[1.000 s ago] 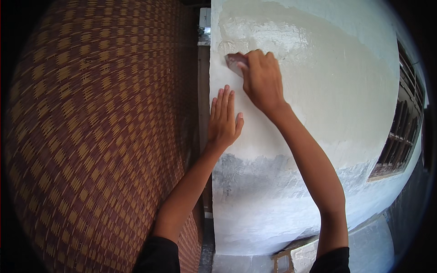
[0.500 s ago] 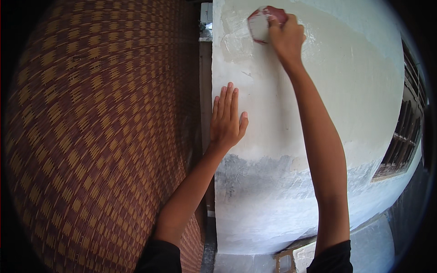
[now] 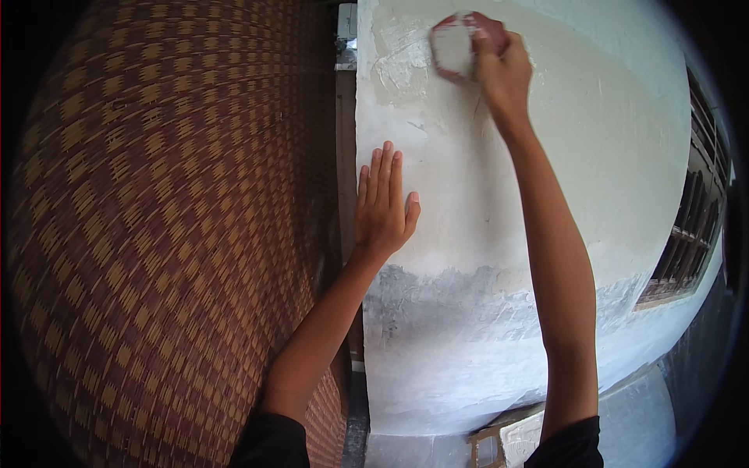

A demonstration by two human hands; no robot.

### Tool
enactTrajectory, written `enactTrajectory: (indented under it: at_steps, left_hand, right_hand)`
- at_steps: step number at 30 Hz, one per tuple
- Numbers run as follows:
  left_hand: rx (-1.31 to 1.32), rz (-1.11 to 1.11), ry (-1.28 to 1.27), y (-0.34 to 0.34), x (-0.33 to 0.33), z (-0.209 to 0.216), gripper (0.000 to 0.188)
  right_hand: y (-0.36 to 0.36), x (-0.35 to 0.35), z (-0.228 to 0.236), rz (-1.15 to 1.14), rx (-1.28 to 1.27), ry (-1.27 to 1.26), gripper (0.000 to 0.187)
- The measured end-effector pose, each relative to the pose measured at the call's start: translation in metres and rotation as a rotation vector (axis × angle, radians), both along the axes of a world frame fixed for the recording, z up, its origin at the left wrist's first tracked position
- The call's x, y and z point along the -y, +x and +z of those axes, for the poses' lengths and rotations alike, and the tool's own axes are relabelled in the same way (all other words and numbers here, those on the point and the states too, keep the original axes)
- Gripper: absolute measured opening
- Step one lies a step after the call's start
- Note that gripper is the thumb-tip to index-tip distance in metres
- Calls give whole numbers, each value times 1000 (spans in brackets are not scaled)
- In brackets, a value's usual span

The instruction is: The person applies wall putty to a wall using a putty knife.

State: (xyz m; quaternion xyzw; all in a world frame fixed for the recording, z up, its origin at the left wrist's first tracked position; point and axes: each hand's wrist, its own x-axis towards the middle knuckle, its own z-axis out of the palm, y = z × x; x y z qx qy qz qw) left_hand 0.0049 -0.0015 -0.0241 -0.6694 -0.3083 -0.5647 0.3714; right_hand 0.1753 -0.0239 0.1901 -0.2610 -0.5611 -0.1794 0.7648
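right hand (image 3: 505, 74) has a closed grip on a reddish scraper (image 3: 452, 48), thumb across its pale smeared face, up near the top of the wall (image 3: 593, 195). left hand (image 3: 382, 214) is spread out by the wall's left edge, palm looks flat on it, holding nothing.

progress-wise, i'd say most of the upper wall has a fairly even cream coat. the lumpy wet patch (image 3: 404, 58) left of the scraper looks unfinished, and the grey band (image 3: 437, 300) lower down seems mostly uncoated.

hard to make out: the scraper's a bit blurred, so can't tell if its edge touches the wall. fingers behind it are hidden, and the wall's top is cut off.
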Motion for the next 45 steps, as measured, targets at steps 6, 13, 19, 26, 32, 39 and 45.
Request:
enactTrajectory:
  at_steps: [6,13,19,26,32,39,45]
  left_hand:
    - [-3,-26,8,-3,0,0,67]
    - [1,-15,-16,-4,-1,-2,67]
    - [-1,-12,-7,-2,-3,-1,67]
    - [-3,-18,-13,-2,-6,-2,66]
    - [6,3,-9,-6,-1,-4,66]
    - [2,0,5,-4,-3,-2,66]
    - [3,-11,2,-2,-2,-2,66]
  right_hand:
    - [-4,-8,-10,-304,150,-21,44]
    - [-24,18,-35,-168,306,-31,42]
    - [16,3,-12,-176,-77,-86,41]
    - [16,-6,-20,-253,39,-100,43]
    - [-4,25,-47,-285,358,-50,41]
    - [16,15,-43,-67,204,-32,36]
    - [35,16,-34,-57,-88,-68,37]
